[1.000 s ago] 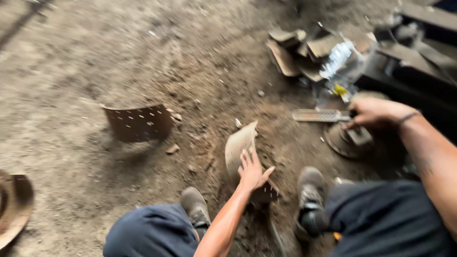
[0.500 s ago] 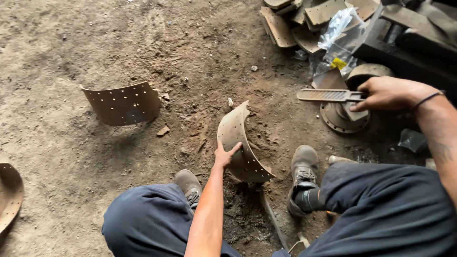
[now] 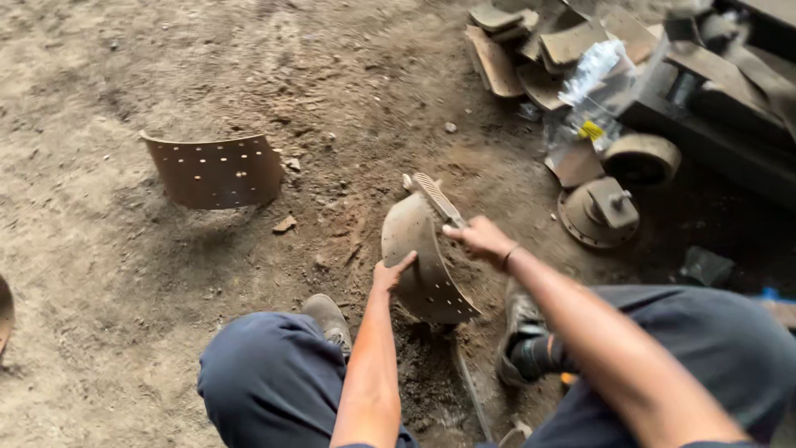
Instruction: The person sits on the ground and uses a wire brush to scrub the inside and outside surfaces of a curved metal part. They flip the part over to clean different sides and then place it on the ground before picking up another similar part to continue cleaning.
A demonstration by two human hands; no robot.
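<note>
Near the middle of the dirt floor (image 3: 99,274), a curved metal plate (image 3: 419,265) stands on its edge, dotted with small holes, between the person's two shoes. The left hand (image 3: 390,272) grips its left rim, fingers wrapped over the edge. The right hand (image 3: 479,240) is closed around the handle of a flat file (image 3: 437,197), whose blade lies across the plate's upper edge. At upper right, a crumpled clear plastic bag (image 3: 593,79) with a small yellow label (image 3: 590,130) lies among a pile of scrap plates (image 3: 497,62). A second curved plate (image 3: 215,170) stands well apart at left. Open dirt lies between the two plates and along the whole left side.
</note>
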